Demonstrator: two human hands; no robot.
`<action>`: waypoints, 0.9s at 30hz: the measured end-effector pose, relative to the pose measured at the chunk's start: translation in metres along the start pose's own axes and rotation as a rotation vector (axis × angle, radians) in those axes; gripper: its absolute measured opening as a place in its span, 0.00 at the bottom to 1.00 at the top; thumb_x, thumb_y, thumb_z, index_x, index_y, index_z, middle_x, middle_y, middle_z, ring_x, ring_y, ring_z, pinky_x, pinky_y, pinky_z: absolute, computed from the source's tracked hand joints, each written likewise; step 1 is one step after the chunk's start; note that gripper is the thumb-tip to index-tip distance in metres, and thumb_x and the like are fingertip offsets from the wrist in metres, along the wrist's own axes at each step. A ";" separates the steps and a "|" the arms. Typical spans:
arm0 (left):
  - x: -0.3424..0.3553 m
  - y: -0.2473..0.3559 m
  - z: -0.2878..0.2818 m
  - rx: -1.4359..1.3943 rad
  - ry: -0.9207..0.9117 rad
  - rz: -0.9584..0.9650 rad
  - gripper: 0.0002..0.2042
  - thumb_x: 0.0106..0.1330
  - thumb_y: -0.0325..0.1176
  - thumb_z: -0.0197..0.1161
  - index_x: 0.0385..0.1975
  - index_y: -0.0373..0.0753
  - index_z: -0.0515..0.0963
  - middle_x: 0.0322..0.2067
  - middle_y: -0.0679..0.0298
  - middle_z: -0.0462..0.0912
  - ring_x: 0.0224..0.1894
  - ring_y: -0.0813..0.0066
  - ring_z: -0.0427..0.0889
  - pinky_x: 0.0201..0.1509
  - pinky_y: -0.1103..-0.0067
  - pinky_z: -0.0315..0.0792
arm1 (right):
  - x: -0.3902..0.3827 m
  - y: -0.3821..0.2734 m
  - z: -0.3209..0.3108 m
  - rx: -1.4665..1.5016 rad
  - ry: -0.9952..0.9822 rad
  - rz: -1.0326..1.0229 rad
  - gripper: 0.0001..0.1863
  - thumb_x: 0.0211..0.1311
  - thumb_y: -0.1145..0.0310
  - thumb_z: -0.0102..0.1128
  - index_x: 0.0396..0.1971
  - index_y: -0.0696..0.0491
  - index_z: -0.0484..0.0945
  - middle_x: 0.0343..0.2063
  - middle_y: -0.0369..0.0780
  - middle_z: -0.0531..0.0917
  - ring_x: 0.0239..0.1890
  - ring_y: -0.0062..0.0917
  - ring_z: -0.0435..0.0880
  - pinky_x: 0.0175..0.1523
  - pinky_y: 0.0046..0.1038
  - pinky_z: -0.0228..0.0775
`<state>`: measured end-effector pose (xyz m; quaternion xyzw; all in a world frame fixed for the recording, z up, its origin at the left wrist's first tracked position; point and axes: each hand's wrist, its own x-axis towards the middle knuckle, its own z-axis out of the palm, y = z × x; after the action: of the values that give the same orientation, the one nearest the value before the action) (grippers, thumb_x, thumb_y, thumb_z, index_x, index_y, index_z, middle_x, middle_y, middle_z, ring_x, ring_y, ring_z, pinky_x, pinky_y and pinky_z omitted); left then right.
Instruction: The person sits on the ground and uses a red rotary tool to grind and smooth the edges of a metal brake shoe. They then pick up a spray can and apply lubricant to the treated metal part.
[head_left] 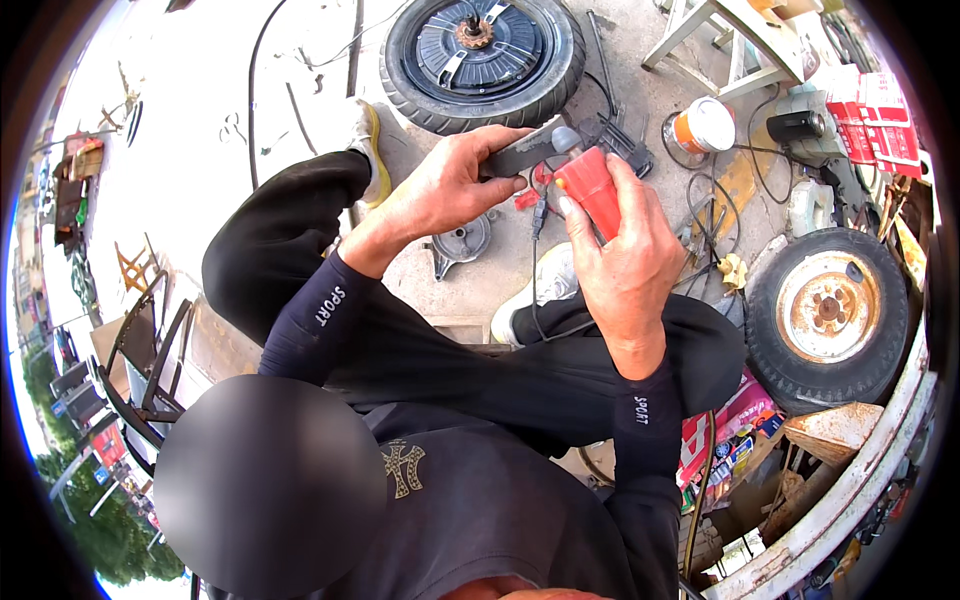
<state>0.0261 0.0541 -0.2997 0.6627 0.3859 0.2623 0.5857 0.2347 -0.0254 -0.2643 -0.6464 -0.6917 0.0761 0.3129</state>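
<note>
Over the ground between my knees, my left hand pinches a flat, dark, blade-like piece between thumb and fingers. Its far end reaches a grey rounded part beside the red block; whether they touch I cannot tell. My right hand is wrapped around a red boxy block with a small yellow knob. A dark cable with an inline connector hangs near it. Beneath my left wrist lies a round grey metal cover.
Ahead lies a black hub-motor wheel with a sprocket. A finned dark metal part and a white-orange tub are right of it. Farther right are a rusty-rimmed wheel, red boxes and loose cables. A folding chair stands left.
</note>
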 end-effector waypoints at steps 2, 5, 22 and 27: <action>0.002 0.002 0.002 -0.007 -0.001 0.002 0.24 0.70 0.24 0.67 0.65 0.27 0.72 0.50 0.61 0.85 0.50 0.84 0.78 0.56 0.79 0.76 | -0.007 -0.009 0.003 0.079 -0.013 -0.094 0.30 0.56 0.63 0.77 0.58 0.53 0.77 0.40 0.44 0.84 0.40 0.41 0.87 0.42 0.40 0.80; 0.002 0.007 -0.001 0.036 -0.007 -0.043 0.24 0.70 0.24 0.67 0.65 0.27 0.72 0.49 0.61 0.85 0.50 0.84 0.78 0.56 0.79 0.76 | -0.002 -0.007 0.004 0.014 -0.004 -0.007 0.32 0.55 0.62 0.78 0.59 0.53 0.76 0.40 0.44 0.84 0.41 0.43 0.87 0.42 0.40 0.80; 0.000 0.003 -0.001 0.047 0.028 0.054 0.24 0.70 0.24 0.66 0.65 0.28 0.72 0.46 0.63 0.84 0.46 0.84 0.78 0.53 0.80 0.77 | 0.003 0.001 0.003 -0.051 0.029 0.045 0.34 0.52 0.64 0.80 0.59 0.53 0.76 0.42 0.44 0.85 0.44 0.42 0.87 0.45 0.39 0.81; 0.002 0.003 0.001 0.066 0.032 0.043 0.24 0.70 0.23 0.66 0.65 0.28 0.73 0.45 0.63 0.84 0.46 0.83 0.78 0.54 0.79 0.76 | -0.007 -0.011 0.006 0.083 -0.018 -0.074 0.30 0.56 0.65 0.77 0.58 0.54 0.76 0.43 0.44 0.84 0.41 0.42 0.87 0.43 0.39 0.80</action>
<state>0.0292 0.0551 -0.2969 0.6855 0.3897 0.2725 0.5513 0.2216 -0.0321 -0.2658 -0.6059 -0.7142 0.0990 0.3361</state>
